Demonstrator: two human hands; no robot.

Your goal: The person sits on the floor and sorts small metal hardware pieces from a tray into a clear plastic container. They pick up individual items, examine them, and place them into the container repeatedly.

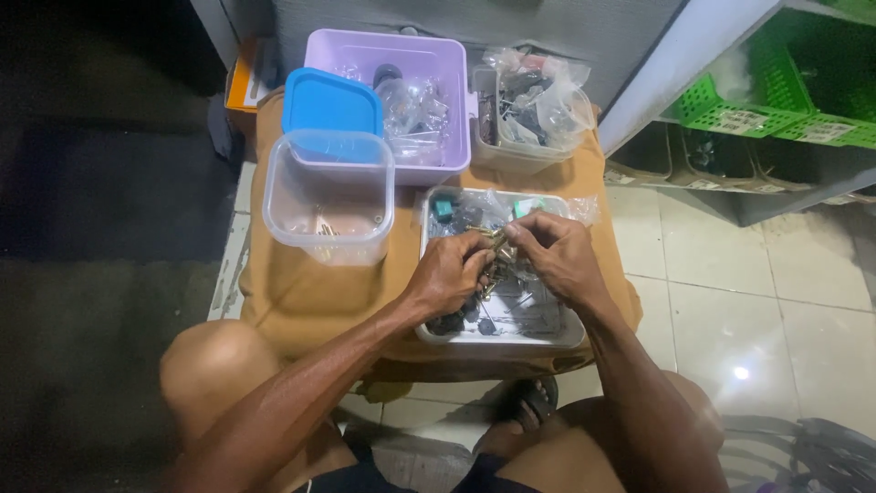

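Both hands, left hand [449,272] and right hand [558,253], pinch with closed fingers small brass screws [497,251] over the tray [557,331]; these look hard, light and slippery, best gripped at the shank.

Two hands [449,271] [559,248]; four plastic tubs [328,196] [429,68] [525,157] [511,333]; one blue lid [331,102].

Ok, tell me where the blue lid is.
In the head view, the blue lid sits upper left of the hands, leaning on the lilac tub, just behind the clear plastic container.

Bare cloth [301,292] left of tray [566,333]: passable. Clear tub [328,196] blocks ahead-left; lilac bin [438,64], bagged box [529,155] behind.
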